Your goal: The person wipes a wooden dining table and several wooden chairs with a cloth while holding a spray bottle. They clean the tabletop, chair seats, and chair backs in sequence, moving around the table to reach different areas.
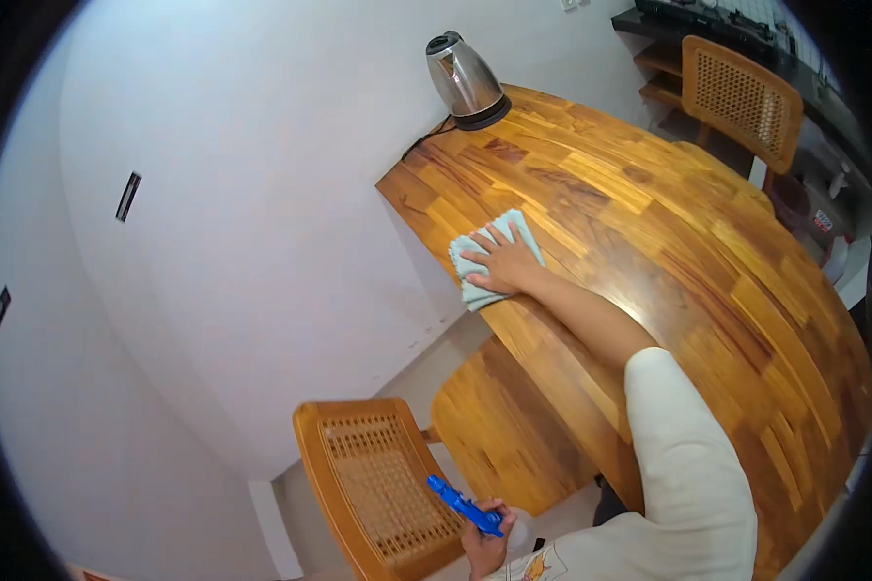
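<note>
My right hand (pixel 510 266) lies flat, fingers spread, on a folded light-blue cloth (pixel 528 230) at the left edge of the wooden table (pixel 639 228). Part of the cloth is hidden beneath the palm. Lower down, off the table's side, my left hand (pixel 487 548) is closed round a spray bottle (pixel 521 532). Its trigger head is blue and points up and to the left; the pale body is partly hidden by my fingers and sleeve.
A steel electric kettle (pixel 467 82) stands at the table's far left corner, its black cord (pixel 424 143) beside the wall. Close to my left hand is a wooden chair with a woven back (pixel 383 474). Another woven chair (pixel 741 97) stands at the far right, near a dark counter (pixel 639 21).
</note>
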The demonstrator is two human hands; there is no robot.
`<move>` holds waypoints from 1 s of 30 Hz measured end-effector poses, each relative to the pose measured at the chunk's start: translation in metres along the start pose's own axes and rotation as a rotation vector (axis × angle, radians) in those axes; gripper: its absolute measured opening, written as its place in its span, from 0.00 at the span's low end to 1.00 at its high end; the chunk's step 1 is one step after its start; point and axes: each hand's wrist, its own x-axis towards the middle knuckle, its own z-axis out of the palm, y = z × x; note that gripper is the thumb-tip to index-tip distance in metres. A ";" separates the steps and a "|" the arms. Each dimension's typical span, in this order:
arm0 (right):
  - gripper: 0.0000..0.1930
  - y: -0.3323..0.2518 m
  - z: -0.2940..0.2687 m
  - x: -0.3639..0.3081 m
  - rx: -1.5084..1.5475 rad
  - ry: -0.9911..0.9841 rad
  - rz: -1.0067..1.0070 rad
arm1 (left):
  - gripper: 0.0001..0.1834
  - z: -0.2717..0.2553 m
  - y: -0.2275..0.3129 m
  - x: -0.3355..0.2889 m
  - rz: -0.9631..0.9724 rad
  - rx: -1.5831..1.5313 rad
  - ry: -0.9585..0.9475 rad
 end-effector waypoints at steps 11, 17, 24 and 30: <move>0.29 0.088 0.016 0.175 -0.028 -0.014 0.366 | 0.17 0.023 0.015 0.099 -0.013 -0.047 -0.016; 0.29 0.218 -0.038 0.102 -0.108 0.110 0.690 | 0.17 0.022 0.010 0.129 -0.005 -0.119 -0.102; 0.31 0.256 -0.094 -0.128 -0.252 0.130 0.900 | 0.17 0.028 0.021 0.146 -0.012 -0.195 -0.265; 0.32 0.228 -0.135 -0.293 -0.349 0.115 1.280 | 0.17 0.030 0.019 0.141 -0.065 -0.263 -0.246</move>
